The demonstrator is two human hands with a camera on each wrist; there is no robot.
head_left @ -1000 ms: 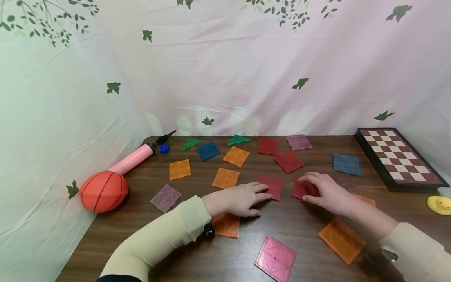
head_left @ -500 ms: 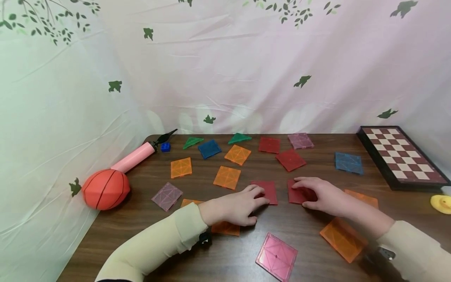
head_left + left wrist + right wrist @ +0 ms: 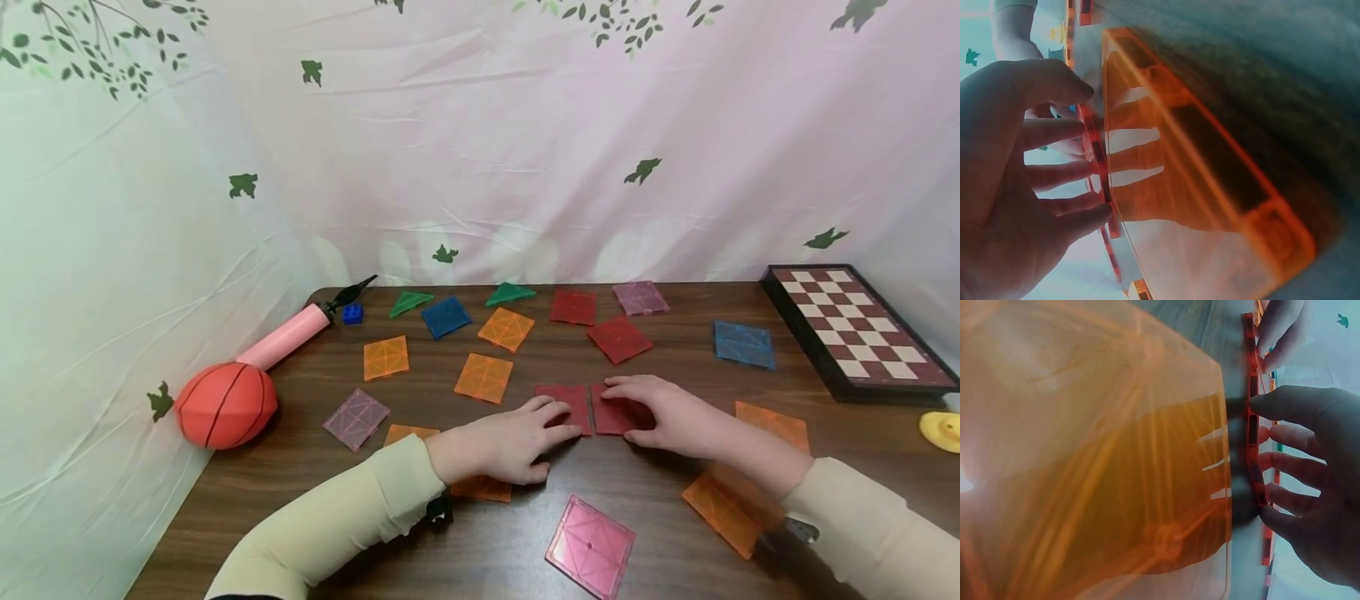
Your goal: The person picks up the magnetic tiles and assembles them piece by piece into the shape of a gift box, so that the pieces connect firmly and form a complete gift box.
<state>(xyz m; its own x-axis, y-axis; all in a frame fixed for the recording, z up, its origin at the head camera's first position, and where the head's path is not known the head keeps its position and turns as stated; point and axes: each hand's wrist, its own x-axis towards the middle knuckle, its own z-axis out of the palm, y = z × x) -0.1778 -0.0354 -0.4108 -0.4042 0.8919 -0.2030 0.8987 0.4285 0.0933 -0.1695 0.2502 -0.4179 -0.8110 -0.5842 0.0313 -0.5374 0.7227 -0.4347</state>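
Observation:
Two translucent red square magnetic tiles lie side by side mid-table in the head view, a thin seam between them. On the left red tile rest the fingertips of my left hand, its fingers loosely extended and thumb off to the near side. My right hand arches over the right red tile, thumb at its near edge and fingers toward the far edge. From the right wrist, the thumb shows against the red tile's edge. An orange tile lies partly hidden beneath the left forearm.
Orange, blue, purple and green tiles lie scattered around. A pink tile is at the front. At left are a red ball and pink pump; at right, a chessboard and yellow duck.
My right hand has slid its red tile leftward until it sits beside the other. My left hand has shifted its red tile slightly left and nearer, then stayed on it.

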